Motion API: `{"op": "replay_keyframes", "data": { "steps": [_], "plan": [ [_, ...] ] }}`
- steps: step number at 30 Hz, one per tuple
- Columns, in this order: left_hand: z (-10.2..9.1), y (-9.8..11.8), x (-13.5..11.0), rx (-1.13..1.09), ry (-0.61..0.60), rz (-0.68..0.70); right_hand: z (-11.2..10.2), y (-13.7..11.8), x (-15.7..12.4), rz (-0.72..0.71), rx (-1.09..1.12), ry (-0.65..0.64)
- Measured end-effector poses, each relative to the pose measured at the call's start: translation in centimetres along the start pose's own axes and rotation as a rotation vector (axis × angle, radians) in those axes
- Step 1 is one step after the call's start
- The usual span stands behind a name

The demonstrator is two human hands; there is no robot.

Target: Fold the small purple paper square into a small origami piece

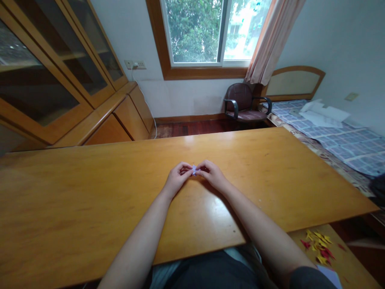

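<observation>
A small piece of folded lilac paper (194, 170) is pinched between my two hands, just above the middle of the wooden table (114, 192). My left hand (178, 176) grips its left side with thumb and fingertips. On the other side, my right hand (211, 173) closes thumb and fingertips on the right part of the same paper. The fingers cover much of it, so its exact folded shape is hard to make out.
At lower right, a lower wooden surface (355, 257) carries several yellow and red folded paper pieces (320, 245) and a sheet of pale lilac paper (331, 276). Beyond the table stand an office chair (242, 102), a bed (345, 136) and a glass-doored cabinet (99, 108).
</observation>
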State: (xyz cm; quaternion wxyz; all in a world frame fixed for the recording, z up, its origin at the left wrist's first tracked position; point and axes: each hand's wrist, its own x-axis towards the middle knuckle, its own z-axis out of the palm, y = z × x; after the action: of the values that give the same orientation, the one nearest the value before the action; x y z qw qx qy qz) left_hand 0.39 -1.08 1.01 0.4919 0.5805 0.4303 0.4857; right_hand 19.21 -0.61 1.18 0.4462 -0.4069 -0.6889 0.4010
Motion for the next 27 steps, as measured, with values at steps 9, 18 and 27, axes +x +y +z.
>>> {"op": "replay_keyframes", "data": {
  "steps": [9, 18, 27],
  "plan": [
    [-0.03, 0.07, -0.14, 0.065, -0.01, 0.025, -0.12, -0.08, 0.04, 0.007, 0.006, -0.008],
    [-0.02, 0.59, -0.33, 0.094, -0.005, 0.052, -0.11, -0.2, 0.03, 0.001, 0.003, -0.003],
    [-0.04, 0.63, -0.68, 0.143, -0.031, 0.073, -0.15, -0.46, 0.04, 0.005, -0.019, -0.004]
  ]
}}
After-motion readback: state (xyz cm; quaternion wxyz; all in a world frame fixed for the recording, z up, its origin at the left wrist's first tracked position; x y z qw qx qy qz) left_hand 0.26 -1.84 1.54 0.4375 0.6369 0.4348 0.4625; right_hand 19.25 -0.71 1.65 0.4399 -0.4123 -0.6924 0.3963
